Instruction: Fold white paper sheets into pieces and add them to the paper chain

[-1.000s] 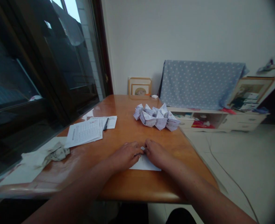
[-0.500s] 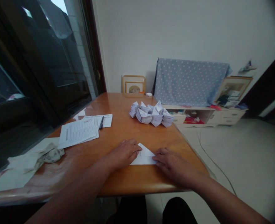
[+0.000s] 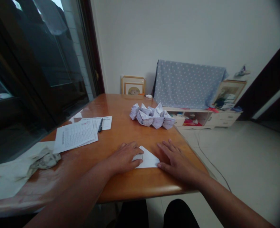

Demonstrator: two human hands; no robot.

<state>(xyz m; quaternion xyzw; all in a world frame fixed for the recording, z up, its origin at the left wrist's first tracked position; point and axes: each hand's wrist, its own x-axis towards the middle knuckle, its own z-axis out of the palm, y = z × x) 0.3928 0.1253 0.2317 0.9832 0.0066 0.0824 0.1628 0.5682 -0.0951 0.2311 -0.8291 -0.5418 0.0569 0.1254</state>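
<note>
"Where's the paper?"

"Lower centre of the frame: the white paper (image 3: 149, 160) lies on the table (image 3: 123, 188), rightward from the left hand (image 3: 126, 157), its near edge running left to right toward the right hand (image 3: 176, 161)."

"Which is nearer?"

"The left, lying over its left end, thumb and fingers apart. The right is spread, thumb at the right corner."

"What's unclear?"

"That covered end. Farther, at left, the printed sheets (image 3: 74, 136) are unreadable; beyond, at centre, folded papers (image 3: 144, 119) hide one another."

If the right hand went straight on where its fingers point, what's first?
Likely the paper stacks; the right hand points forward-left across the table toward them. Depth is unclear.
</note>
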